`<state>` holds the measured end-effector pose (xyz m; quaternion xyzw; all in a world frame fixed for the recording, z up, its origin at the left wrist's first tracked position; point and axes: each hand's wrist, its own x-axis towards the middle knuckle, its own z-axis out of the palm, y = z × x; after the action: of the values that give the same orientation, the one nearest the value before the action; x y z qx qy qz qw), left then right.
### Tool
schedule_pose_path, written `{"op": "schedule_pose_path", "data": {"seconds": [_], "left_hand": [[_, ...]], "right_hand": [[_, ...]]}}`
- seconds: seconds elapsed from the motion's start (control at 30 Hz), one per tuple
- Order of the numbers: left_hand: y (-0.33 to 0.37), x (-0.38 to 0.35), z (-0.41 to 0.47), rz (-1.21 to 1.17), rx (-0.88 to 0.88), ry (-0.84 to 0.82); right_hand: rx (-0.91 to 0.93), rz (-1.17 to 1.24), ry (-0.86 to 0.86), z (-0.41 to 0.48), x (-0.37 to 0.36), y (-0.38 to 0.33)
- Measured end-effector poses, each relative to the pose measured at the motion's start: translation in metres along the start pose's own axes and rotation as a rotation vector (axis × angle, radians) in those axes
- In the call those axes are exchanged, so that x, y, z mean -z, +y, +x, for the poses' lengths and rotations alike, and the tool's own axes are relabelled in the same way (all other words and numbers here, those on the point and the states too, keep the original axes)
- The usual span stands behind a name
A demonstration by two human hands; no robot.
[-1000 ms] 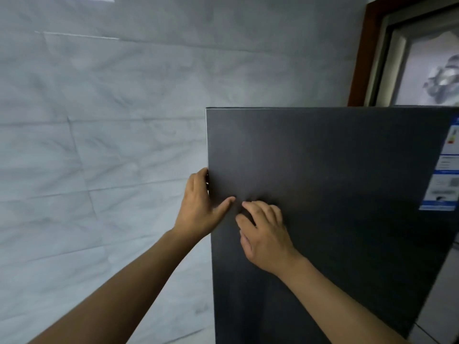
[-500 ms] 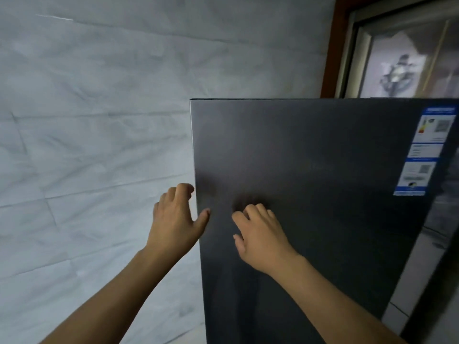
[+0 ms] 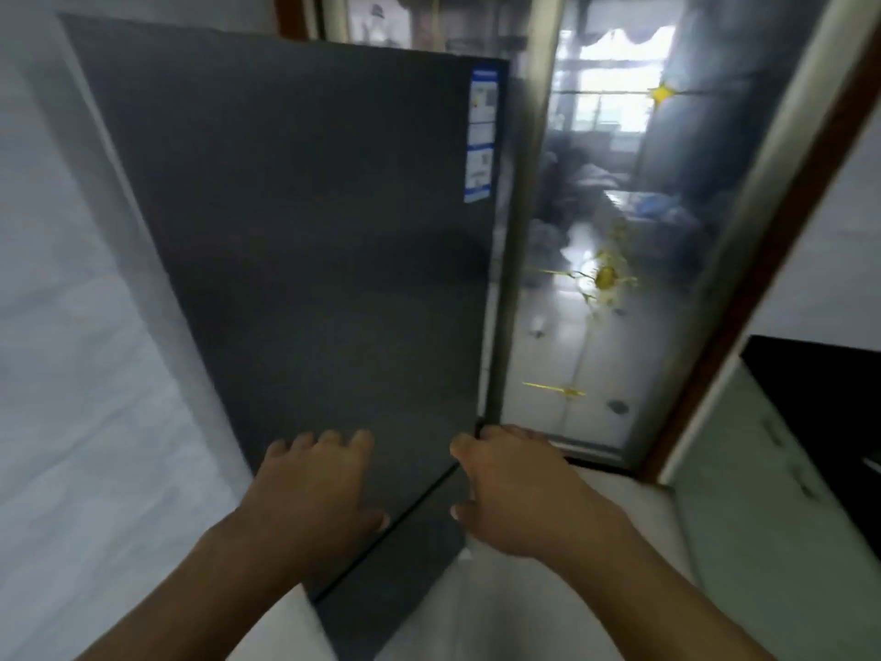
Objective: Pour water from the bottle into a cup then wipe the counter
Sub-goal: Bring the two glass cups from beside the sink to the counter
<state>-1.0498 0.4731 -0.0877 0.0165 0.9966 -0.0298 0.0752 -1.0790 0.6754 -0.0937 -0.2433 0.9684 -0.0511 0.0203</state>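
— Where are the hands?
— The left hand [image 3: 314,484] lies flat on the dark fridge door [image 3: 310,231], fingers straight. The right hand [image 3: 515,489] curls its grip round the door's right edge.
— And the counter?
— The black counter [image 3: 824,388] is far right, well apart from both hands.

Frame blurred. Dark door [image 3: 310,231] fills centre, tilted, blue label [image 3: 481,136] at its upper right. Left grip [image 3: 314,484] lower centre, fingers spread flat on door face. Right grip [image 3: 515,484] just beside it, fingers hooked round door's right edge. Glass door [image 3: 619,221] with yellow flower decals right of centre. Pale wall [image 3: 71,326] left. Black desk [image 3: 824,393] at right edge.
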Motion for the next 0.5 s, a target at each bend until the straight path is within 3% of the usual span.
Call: {"op": "schedule_pose_path", "data": {"seconds": [0.27, 0.5], "left_hand": [[0.164, -0.034, -0.044, 0.079, -0.55, -0.021], [0.322, -0.053, -0.159, 0.136, -0.973, 0.033]], "right_hand": [[-0.672, -0.08, -0.086, -0.206, -0.02, 0.044], [-1.174, -0.046, -0.108, -0.417, -0.031, 0.047]]}}
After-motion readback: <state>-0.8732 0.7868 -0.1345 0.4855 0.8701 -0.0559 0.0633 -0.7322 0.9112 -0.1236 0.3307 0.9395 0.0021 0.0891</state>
